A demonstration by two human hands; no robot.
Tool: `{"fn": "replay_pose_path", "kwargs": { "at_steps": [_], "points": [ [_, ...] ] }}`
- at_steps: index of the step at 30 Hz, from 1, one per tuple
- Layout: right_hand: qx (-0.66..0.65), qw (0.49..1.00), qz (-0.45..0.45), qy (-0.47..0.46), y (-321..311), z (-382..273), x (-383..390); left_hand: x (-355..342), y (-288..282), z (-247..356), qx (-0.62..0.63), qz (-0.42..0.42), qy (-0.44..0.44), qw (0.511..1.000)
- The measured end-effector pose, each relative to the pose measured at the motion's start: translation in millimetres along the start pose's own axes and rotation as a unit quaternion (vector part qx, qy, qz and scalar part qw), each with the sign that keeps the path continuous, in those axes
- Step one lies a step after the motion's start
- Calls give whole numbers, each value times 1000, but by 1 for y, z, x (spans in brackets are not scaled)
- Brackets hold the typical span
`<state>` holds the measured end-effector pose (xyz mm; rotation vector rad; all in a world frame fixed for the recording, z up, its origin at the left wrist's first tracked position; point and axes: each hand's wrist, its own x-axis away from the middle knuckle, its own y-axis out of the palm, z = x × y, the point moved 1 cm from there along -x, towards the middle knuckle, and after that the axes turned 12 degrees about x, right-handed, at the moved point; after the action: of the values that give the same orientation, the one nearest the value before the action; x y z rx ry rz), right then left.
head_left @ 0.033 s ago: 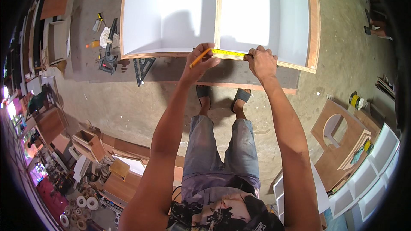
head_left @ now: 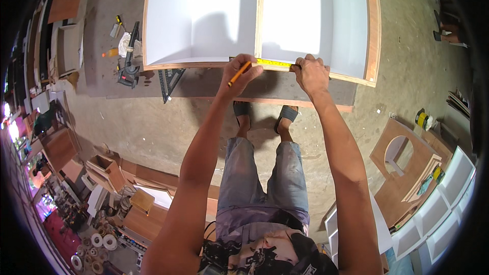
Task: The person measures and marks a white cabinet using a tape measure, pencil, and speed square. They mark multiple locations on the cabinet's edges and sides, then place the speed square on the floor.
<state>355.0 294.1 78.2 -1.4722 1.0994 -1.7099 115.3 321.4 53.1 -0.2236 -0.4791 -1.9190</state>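
Note:
A white-lined wooden cabinet [head_left: 259, 15] with a middle divider lies with its open side facing up. Along its near edge runs a yellow measuring tape [head_left: 275, 63], pulled out between my two hands. My left hand [head_left: 235, 77] is closed at the tape's left part, just left of the divider, and grips an orange pencil [head_left: 239, 74] slanting across the fingers. To the right, my right hand [head_left: 313, 75] is wrapped round the dark tape measure body at the same edge; most of that body is hidden under the fingers.
A dark angled square [head_left: 169, 84] pokes out beneath the cabinet's left side, near a black and red power tool [head_left: 128, 75] and an orange bottle [head_left: 110, 52]. Behind on the right lie a wooden panel with a round cutout [head_left: 392, 173] and white shelving [head_left: 433, 209]. Wood offcuts crowd the lower left.
My left hand has shifted slightly, and the pencil in it now slants more steeply, its lower end nearer me. My right hand stays in place on the tape measure.

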Motion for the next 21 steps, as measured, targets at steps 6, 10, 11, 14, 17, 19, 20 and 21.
{"fn": "replay_pose_path", "kwargs": {
  "at_steps": [6,10,11,14,17,19,20,21],
  "points": [
    [-1,1000,8,5,2,1,-9,-15,17,-2,-104,48,121,986],
    [-2,1000,11,5,0,0,-9,-17,15,-12,-167,41,155,973],
    [-2,1000,10,5,0,0,-9,-18,17,-11,-182,50,158,969],
    [2,1000,17,5,0,-1,-8,-23,16,-22,-238,46,202,949],
    [3,1000,-13,3,-7,-2,-6,-25,18,-23,-233,40,205,950],
    [1,1000,-15,3,-11,-3,-6,-26,18,-23,-244,40,211,946],
    [0,1000,-16,3,-11,-3,-6,-26,18,-24,-250,39,214,943],
    [3,1000,-17,2,-9,-2,-6,-26,19,-25,-251,40,210,944]
  ]
}}
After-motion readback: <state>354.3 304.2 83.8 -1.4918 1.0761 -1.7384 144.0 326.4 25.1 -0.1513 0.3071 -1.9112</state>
